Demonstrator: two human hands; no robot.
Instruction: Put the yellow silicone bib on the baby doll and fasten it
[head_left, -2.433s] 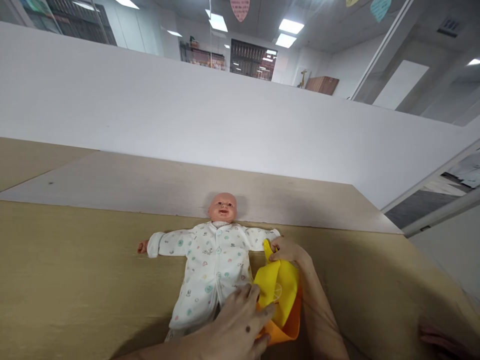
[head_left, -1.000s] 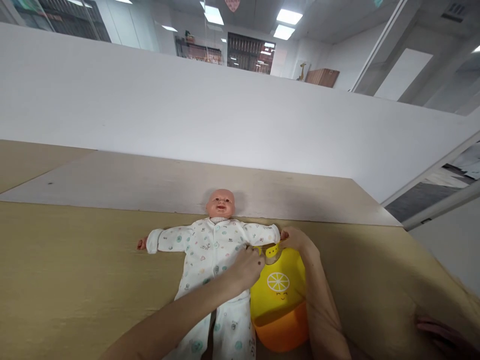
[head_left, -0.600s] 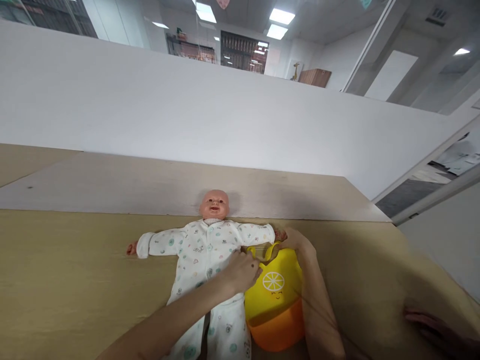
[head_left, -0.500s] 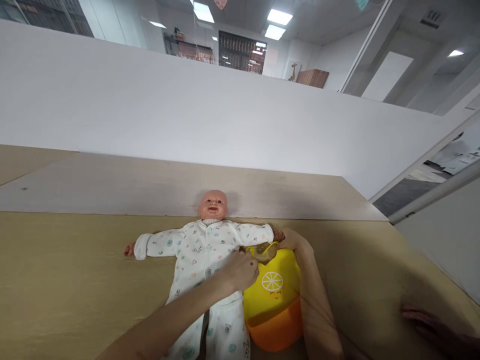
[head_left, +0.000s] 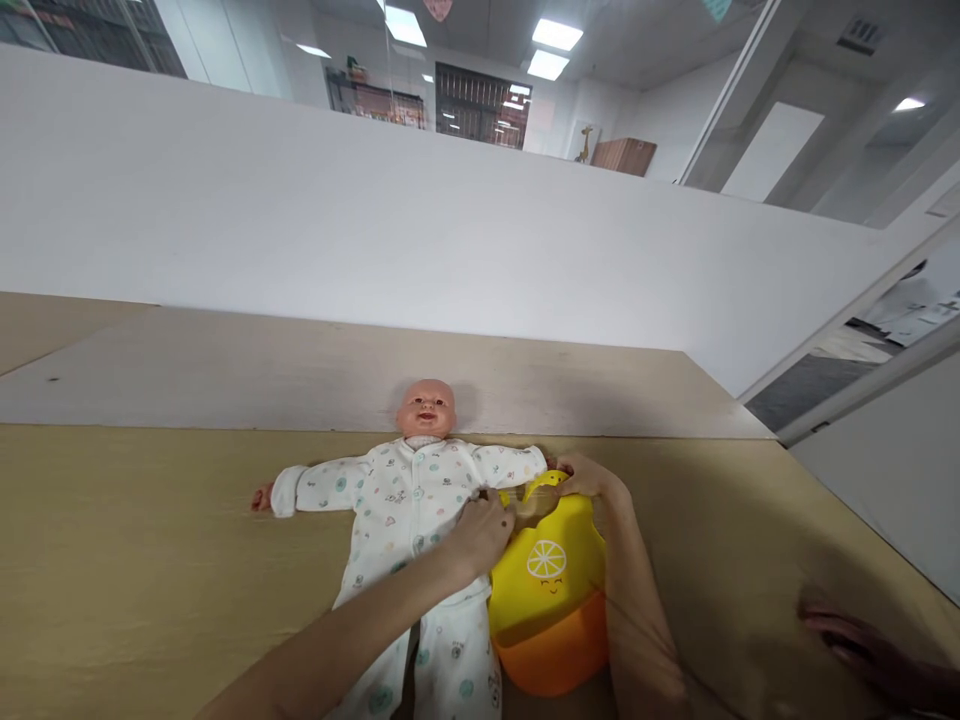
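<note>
The left hand (head_left: 484, 530) and right hand (head_left: 583, 475) grip a yellow, orange-pocketed bib (head_left: 549, 600) beside a bald, white-clad doll (head_left: 409, 495).

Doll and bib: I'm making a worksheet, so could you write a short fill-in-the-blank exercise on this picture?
1. The baby doll lies on its ____.
2. The yellow bib has a catch pocket coloured ____.
3. The forearm that crosses the sleepsuit in view is the person's ____ one.

Missing words: back; orange; left.
</note>
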